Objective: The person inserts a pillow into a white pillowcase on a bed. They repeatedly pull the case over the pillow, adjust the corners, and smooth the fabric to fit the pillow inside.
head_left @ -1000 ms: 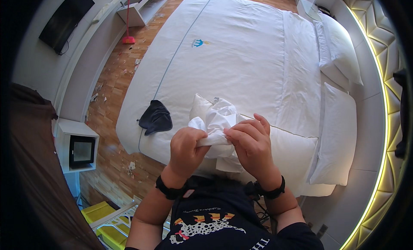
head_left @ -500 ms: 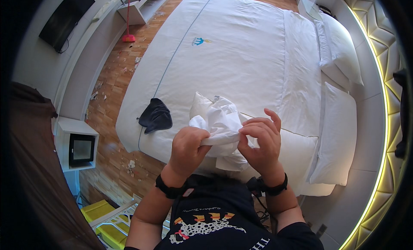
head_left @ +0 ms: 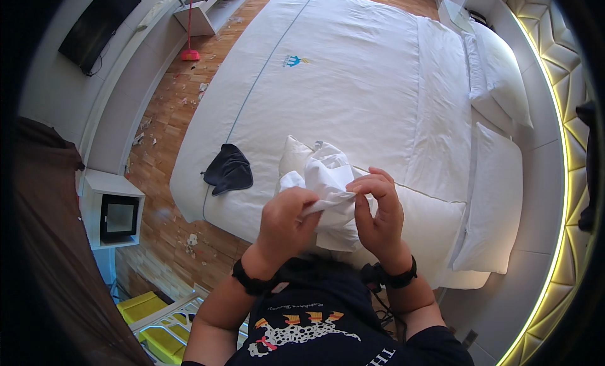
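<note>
A: Head view, centre of the frame: the left hand [head_left: 287, 221] and the right hand [head_left: 378, 218] are both up over the near edge of the bed [head_left: 353, 82], working a crumpled white cloth [head_left: 328, 177].

B: Fingers?

A: Left is clenched round the cloth's lower fold; right pinches its edge between thumb and fingertips. I judge this a folding or gathering step, mid-way. The next move calls for a firm pinch while the loose top is drawn flat.

B: Any containers?

A: A white open cabinet [head_left: 112, 211] at left centre holds a small dark box. Yellow bins [head_left: 148, 325] sit lower left, contents hidden. A dark cloth [head_left: 230, 169] lies on the bed, left of the hands.
</note>
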### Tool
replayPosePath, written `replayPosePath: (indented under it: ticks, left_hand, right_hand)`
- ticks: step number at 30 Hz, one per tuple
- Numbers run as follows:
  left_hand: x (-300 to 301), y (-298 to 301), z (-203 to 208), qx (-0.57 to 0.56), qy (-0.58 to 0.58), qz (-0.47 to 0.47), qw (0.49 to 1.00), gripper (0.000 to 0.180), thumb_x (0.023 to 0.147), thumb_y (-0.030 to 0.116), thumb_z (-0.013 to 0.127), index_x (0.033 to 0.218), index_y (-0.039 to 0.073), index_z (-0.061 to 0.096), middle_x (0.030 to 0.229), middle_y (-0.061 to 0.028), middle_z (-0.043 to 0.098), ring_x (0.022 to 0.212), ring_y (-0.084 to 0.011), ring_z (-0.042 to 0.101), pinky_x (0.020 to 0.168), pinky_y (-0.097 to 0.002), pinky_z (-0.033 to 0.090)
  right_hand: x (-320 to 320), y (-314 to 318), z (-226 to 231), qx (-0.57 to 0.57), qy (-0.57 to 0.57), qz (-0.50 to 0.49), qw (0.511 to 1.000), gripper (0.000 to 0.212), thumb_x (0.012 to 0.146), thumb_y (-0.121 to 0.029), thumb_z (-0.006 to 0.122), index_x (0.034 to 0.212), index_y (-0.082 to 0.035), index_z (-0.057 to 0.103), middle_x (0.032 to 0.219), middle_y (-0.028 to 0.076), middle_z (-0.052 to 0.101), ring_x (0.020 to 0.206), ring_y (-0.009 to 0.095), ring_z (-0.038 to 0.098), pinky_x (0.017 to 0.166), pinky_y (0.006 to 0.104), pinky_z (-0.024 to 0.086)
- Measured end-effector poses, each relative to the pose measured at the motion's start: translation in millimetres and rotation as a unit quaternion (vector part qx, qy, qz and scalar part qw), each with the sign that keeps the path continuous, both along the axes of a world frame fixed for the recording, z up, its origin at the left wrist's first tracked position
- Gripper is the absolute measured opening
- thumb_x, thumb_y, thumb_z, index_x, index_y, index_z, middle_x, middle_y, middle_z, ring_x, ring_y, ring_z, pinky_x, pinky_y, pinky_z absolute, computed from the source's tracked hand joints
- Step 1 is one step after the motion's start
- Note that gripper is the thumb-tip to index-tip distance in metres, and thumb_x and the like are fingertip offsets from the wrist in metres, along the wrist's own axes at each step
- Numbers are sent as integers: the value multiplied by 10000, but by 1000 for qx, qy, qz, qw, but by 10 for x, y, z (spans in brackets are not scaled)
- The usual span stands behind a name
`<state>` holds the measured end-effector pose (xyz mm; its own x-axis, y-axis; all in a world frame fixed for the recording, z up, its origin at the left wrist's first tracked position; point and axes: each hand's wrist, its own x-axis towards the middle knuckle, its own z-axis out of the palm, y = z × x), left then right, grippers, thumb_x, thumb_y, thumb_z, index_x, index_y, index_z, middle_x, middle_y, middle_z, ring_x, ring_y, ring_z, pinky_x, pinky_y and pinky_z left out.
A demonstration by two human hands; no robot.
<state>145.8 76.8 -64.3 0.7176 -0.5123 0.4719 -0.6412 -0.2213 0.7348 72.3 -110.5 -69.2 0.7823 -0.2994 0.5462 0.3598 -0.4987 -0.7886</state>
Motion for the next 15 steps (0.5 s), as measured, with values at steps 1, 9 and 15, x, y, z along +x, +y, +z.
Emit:
replayPosePath:
  ticks: [1,9,15]
  left_hand:
    - [28,15,-10,-7,-12,28,999,272,808,-4,792,1016,54,627,921,-136,690,809,-360,680,698,-427,546]
    - [169,58,88,2,-179,16,984,255,847,-67,749,1036,58,632,981,-121,694,880,-325,680,756,-405,557]
    - [154,45,48,9,-202,17,979,300,779,-1,789,1056,70,699,1003,-83,701,910,-318,683,799,-433,554]
  right_hand:
    - [-29,0,-39,4,8,-5,1000,241,881,44,676,1070,-99,631,997,33,718,977,233,689,1111,501,435]
    - [-100,91,179,-32,22,-12,999,305,808,-69,793,1089,-110,681,1084,73,705,1069,289,651,1118,525,388]
    - [-52,111,359,-182,15,-48,982,254,806,-159,868,1012,-144,722,1019,-2,697,1052,222,650,1168,504,285]
